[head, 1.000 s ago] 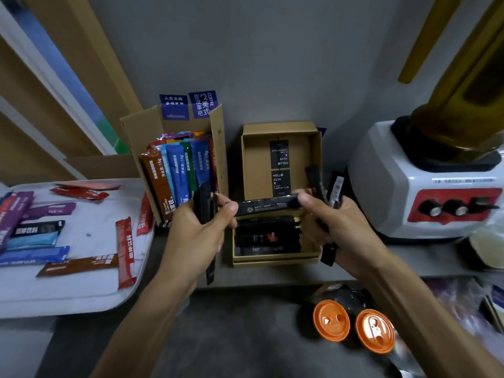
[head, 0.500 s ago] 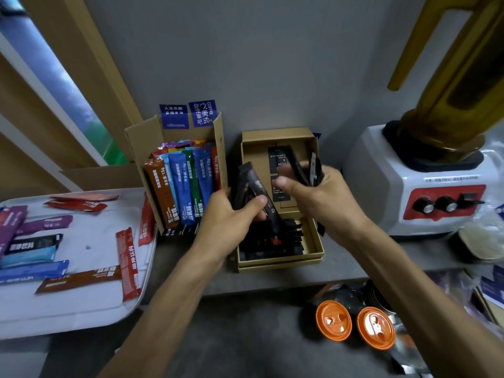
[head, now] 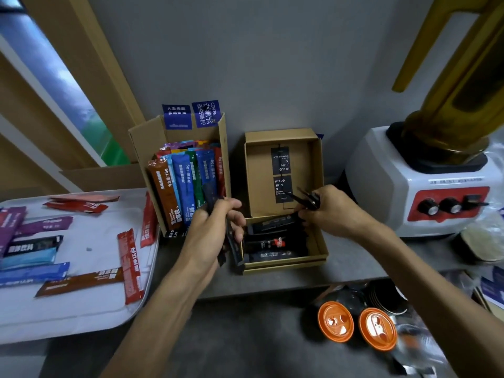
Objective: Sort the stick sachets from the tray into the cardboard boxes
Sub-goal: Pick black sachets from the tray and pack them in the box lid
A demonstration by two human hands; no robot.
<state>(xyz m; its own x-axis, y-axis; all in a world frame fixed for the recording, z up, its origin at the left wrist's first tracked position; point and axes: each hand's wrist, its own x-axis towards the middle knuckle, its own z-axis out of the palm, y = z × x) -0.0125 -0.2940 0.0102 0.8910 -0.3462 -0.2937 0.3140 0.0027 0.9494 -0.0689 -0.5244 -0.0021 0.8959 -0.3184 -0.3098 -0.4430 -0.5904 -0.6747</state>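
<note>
The left hand [head: 210, 233] grips black sachets [head: 210, 193] and the right hand [head: 331, 212] pinches more, both at the flat box [head: 319, 241] that holds several below them; the tall box [head: 224, 159] leftward is packed, yet many coloured sachets [head: 130, 266] wait on the tray [head: 81, 323] farther left.

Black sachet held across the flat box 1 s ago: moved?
Yes. The black sachet went down into the flat box: held above its tray before, now low at the tray's back, right hand at its right end.
</note>
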